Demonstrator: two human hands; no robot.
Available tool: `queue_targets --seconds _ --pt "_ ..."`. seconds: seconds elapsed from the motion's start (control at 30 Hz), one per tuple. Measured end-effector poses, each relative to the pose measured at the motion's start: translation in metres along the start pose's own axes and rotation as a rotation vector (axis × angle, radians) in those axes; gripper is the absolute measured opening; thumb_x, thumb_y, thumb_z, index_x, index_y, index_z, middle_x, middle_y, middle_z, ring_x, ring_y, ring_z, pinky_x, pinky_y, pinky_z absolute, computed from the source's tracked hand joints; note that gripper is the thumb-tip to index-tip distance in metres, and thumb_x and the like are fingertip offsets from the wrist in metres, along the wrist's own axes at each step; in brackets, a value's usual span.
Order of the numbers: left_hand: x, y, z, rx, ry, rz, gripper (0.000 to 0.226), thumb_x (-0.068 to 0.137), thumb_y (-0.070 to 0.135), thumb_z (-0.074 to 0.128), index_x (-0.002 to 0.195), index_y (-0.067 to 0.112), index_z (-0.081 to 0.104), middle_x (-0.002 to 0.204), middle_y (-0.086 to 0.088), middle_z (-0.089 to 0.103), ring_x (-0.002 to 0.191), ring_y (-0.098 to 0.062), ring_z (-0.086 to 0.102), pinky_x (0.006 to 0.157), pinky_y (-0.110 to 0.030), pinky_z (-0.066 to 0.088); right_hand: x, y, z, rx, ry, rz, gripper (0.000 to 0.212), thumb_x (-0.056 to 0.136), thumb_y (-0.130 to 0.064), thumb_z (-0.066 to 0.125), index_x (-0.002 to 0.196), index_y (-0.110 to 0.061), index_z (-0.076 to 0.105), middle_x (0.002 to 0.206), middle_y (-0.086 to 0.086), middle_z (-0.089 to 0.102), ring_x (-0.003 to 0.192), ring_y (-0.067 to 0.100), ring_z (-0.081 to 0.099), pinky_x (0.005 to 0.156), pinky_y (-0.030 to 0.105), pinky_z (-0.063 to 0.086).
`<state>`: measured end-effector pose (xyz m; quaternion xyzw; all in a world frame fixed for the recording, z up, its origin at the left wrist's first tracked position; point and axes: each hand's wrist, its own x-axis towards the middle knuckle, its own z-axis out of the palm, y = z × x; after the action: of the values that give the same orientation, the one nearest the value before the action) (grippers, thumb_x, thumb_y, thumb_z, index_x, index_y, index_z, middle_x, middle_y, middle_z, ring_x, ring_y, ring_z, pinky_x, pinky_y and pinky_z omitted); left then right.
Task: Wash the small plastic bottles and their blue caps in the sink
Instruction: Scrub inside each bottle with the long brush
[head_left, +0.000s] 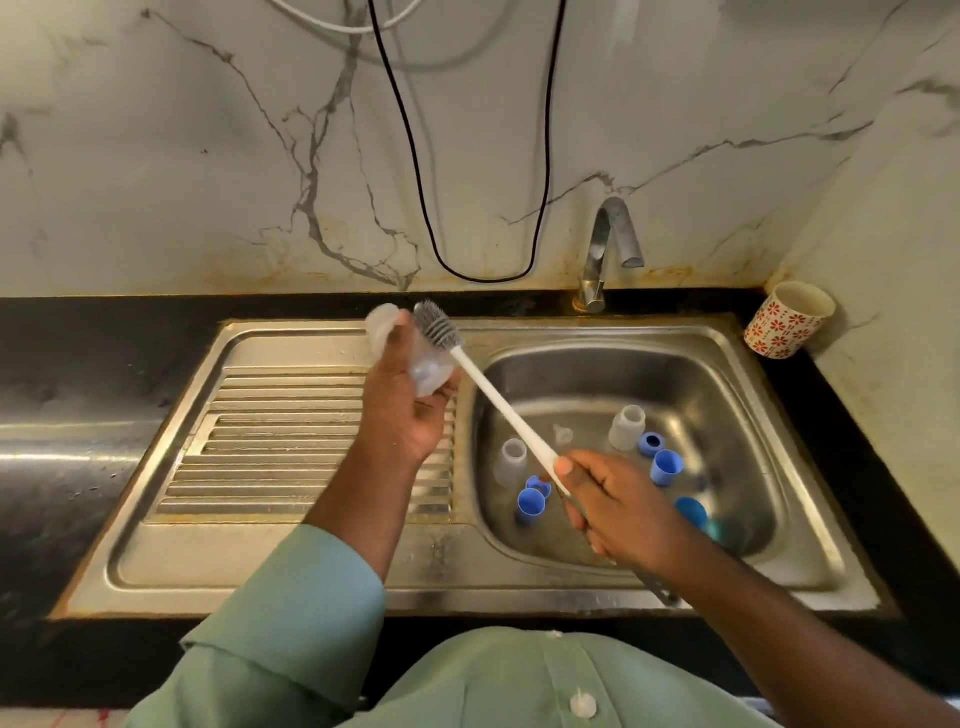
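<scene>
Over the draining board, the person's left hand (410, 405) curls round a clear bottle (410, 353) w/ its mouth tilted away — likely to admit the brush (439, 326), gripped by the right hand (618, 506); other bottles (627, 427) & blue caps (666, 466) wait in the sink (743, 374).

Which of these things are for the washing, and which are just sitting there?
For the washing: bottle in the left hand; brush in the right hand; two bottles and blue caps in the sink; tap.

Just sitting there: patterned cup; black cable.
</scene>
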<state>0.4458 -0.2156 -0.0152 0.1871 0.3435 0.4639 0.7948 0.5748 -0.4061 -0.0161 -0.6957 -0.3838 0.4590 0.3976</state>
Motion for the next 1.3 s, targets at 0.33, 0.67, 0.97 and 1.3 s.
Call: queue_targets --seconds 0.33,0.67,0.97,1.3 --pt "0.009 0.002 -0.01 -0.046 0.019 0.069 0.063 0.076 0.034 0.076 0.13 0.01 0.054 0.118 -0.015 0.062 0.096 -0.026 0.068 0.08 -0.04 0.059 -0.001 -0.004 -0.001 -0.045 -0.033 0.038 0.029 0.102 -0.035 0.041 0.092 -0.017 0.061 0.057 -0.003 0.046 0.042 0.006 0.035 0.041 0.021 0.032" --pt "0.022 0.002 -0.017 0.046 -0.007 0.139 0.075 0.08 0.027 0.08 0.142 0.006 0.045 0.119 -0.014 0.062 0.1 -0.026 0.066 0.074 -0.04 0.057 0.0 -0.007 0.002 -0.053 -0.005 0.064 0.027 0.103 -0.03 0.042 0.09 -0.014 0.059 0.053 -0.006 0.047 0.041 0.003 0.036 0.041 0.02 0.031" --pt "0.022 0.004 -0.007 -0.081 0.046 0.067 0.054 0.091 0.037 0.067 0.136 0.012 0.05 0.117 -0.014 0.062 0.1 -0.026 0.066 0.079 -0.038 0.058 0.002 -0.007 0.001 0.003 -0.006 0.112 0.027 0.101 -0.034 0.043 0.095 -0.016 0.063 0.056 -0.003 0.05 0.042 0.007 0.038 0.04 0.021 0.034" --pt "0.019 0.003 0.004 0.141 -0.061 0.037 0.07 0.08 0.054 0.069 0.135 0.013 0.053 0.126 -0.017 0.063 0.11 -0.03 0.065 0.081 -0.042 0.058 0.005 -0.014 -0.005 0.058 0.047 0.093 0.029 0.102 -0.033 0.043 0.093 -0.014 0.063 0.058 0.002 0.052 0.043 0.013 0.038 0.041 0.026 0.033"
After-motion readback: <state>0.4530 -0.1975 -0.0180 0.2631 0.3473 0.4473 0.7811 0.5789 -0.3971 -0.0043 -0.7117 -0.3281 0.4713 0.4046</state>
